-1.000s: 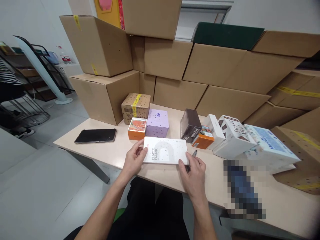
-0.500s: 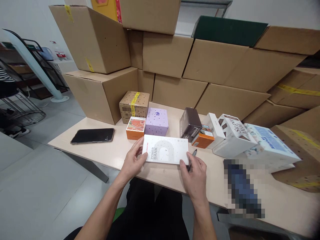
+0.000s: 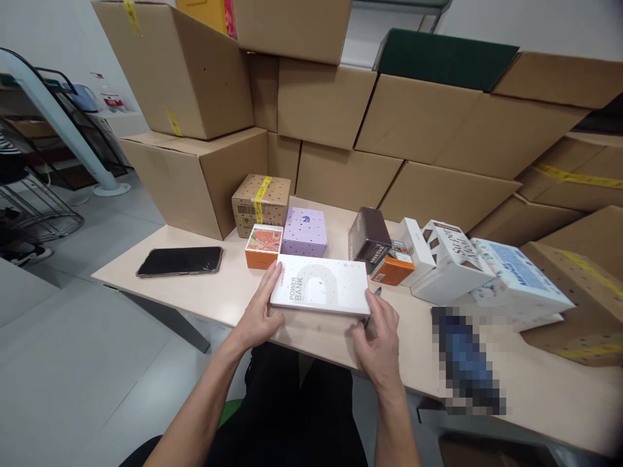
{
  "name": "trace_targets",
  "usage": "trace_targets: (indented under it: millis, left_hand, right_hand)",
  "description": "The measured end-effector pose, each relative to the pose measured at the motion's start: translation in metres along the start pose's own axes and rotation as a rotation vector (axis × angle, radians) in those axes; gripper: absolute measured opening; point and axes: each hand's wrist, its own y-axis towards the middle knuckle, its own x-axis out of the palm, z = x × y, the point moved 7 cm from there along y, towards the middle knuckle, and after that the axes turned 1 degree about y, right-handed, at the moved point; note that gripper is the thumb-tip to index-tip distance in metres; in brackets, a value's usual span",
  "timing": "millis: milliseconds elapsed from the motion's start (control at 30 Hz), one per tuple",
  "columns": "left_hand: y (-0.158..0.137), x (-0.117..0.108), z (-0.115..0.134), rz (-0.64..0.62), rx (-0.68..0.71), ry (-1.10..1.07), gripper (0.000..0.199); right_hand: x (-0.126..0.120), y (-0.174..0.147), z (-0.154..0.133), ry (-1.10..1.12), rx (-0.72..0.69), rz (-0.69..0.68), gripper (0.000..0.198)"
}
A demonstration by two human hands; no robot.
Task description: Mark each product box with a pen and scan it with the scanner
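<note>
A white box printed "POWER BANK" (image 3: 324, 285) is held level between my two hands, its near edge tilted slightly toward me. My left hand (image 3: 257, 314) grips the left end, fingers along the side and thumb off the top face near the lower corner. At the opposite end, my right hand (image 3: 380, 337) has its fingers against the edge, the thumb lowered below the near corner. A dark pen (image 3: 378, 293) lies partly hidden behind the right hand. Just beyond the white box are an orange box (image 3: 263, 258) and a lilac box (image 3: 305, 241).
A phone (image 3: 179, 261) lies left on the table. A dark brown box (image 3: 367, 240), an orange-and-white carton (image 3: 395, 269) and several white boxes line the right. Large cardboard boxes (image 3: 335, 175) wall off the back. A blurred dark item (image 3: 467, 360) rests at right.
The white box has tilted, its front side now showing, and my thumbs have come off its top face. The view has shifted slightly.
</note>
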Motion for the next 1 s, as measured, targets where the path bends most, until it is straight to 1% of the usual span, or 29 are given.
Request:
trace_targets:
  millis: [133,233,333,467,533,633,733,800,900,1000]
  left_hand:
    - [-0.003,0.000,-0.003,-0.015,-0.042,-0.127,0.099]
    - [-0.004,-0.001,-0.002,-0.009,-0.045,-0.156,0.096]
    - [-0.002,-0.002,-0.001,0.020,-0.035,-0.125,0.088]
    - [0.000,-0.003,0.002,0.039,-0.013,-0.113,0.073]
    - [0.001,-0.003,0.004,0.052,0.011,-0.108,0.069]
    - [0.002,-0.004,0.006,0.080,0.043,-0.024,0.064]
    - [0.003,-0.007,0.006,0.131,0.061,0.071,0.059]
    - [0.003,-0.010,0.005,0.183,0.059,0.099,0.054]
    - [0.003,-0.014,0.006,0.251,0.039,0.099,0.043]
    - [0.004,-0.011,0.003,0.246,-0.021,0.027,0.040]
  right_hand:
    - [-0.006,0.001,0.000,0.013,0.019,0.065,0.049]
    - [-0.006,0.000,0.003,0.037,0.045,0.060,0.045]
    - [-0.004,0.000,0.007,0.059,0.073,0.029,0.046]
    - [-0.006,0.000,0.008,0.063,0.115,0.034,0.044]
    - [-0.008,-0.001,0.011,0.086,0.157,0.044,0.047]
    - [-0.009,-0.001,0.014,0.147,0.205,0.046,0.054]
    - [-0.007,-0.002,0.017,0.183,0.223,0.030,0.056]
    - [-0.005,-0.004,0.022,0.187,0.273,0.028,0.056]
    - [-0.001,-0.007,0.032,0.194,0.412,0.018,0.061]
    - [0.001,-0.010,0.035,0.212,0.499,0.024,0.066]
